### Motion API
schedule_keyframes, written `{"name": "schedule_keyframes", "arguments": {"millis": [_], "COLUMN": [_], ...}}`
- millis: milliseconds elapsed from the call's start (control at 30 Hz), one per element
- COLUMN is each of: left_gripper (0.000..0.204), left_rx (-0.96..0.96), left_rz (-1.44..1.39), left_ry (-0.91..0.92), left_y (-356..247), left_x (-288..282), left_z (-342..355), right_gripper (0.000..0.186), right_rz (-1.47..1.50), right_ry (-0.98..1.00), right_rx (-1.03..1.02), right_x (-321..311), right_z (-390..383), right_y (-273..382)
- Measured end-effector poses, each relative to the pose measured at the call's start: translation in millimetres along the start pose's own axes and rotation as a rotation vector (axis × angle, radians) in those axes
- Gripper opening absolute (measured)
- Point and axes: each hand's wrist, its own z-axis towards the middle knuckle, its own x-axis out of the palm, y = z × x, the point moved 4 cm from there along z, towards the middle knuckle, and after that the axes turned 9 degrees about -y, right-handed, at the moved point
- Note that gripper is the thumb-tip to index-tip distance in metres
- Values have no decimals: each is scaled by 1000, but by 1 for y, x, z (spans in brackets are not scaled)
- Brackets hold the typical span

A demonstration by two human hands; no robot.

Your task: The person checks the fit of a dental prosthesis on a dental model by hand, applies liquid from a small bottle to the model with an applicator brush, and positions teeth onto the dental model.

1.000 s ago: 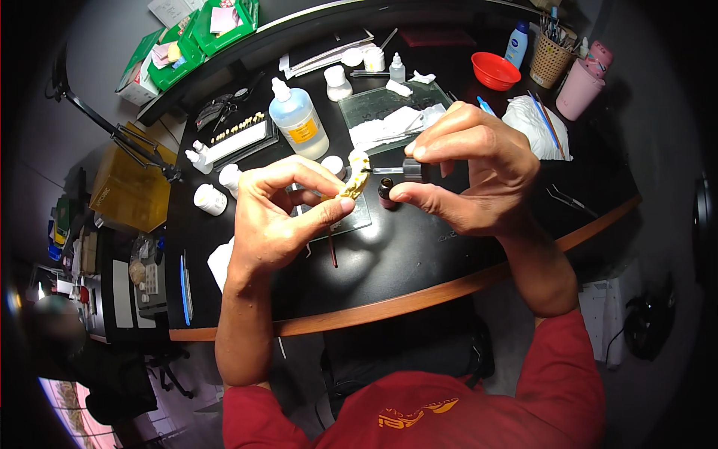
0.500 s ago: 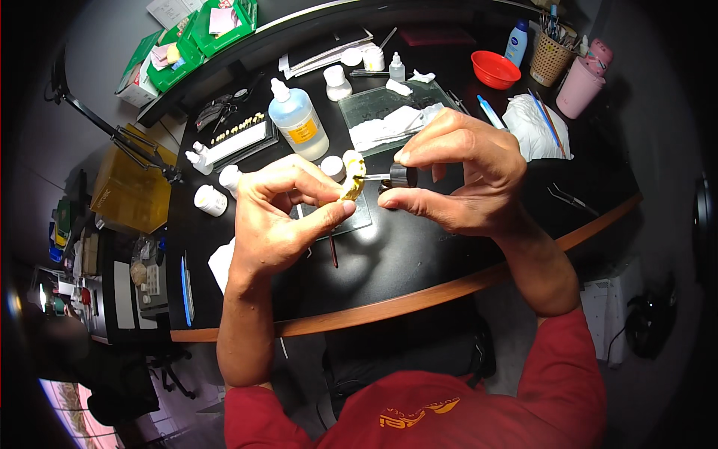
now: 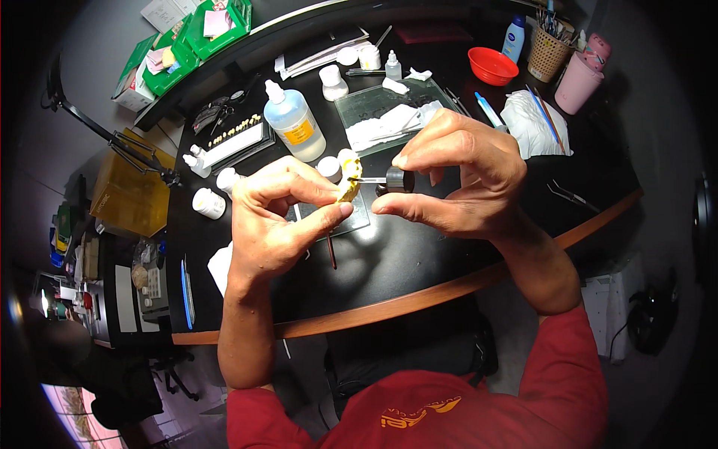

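Above the black desk (image 3: 419, 262), our left hand (image 3: 273, 206) pinched the yellow dental model (image 3: 348, 179), probably light, stiff and brittle, by its near end, seemingly the safest hold, while our right hand (image 3: 479, 172) gripped the black applicator cap (image 3: 399, 179).

Dark bottle (image 3: 381, 190) mostly invisible behind black cap (image 3: 401, 179) and right hand (image 3: 475, 176).

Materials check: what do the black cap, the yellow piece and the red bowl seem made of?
Black cap: probably hard plastic, fairly matte, judging by its ribbed side.
Yellow piece: perhaps plaster or resin; it looks opaque, but bright light obscures its finish.
Red bowl: likely plastic, given its smooth, glossy shine.
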Motion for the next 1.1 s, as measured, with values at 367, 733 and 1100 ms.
{"name": "schedule_keyframes", "arguments": {"millis": [367, 733, 1100], "left_gripper": [18, 26, 26], "left_rx": [48, 751, 754], "left_rz": [29, 623, 669], "left_ry": [-26, -286, -275], "left_y": [2, -23, -23], "left_x": [-1, 14, 16], "left_z": [1, -7, -9], "right_gripper": [35, 37, 37], "right_rz": [37, -54, -80], "right_ry": [-28, -41, 39], "right_rx": [22, -60, -47], "right_x": [-4, -4, 4], "right_z": [3, 3, 2], "right_y": [1, 4, 8]}}
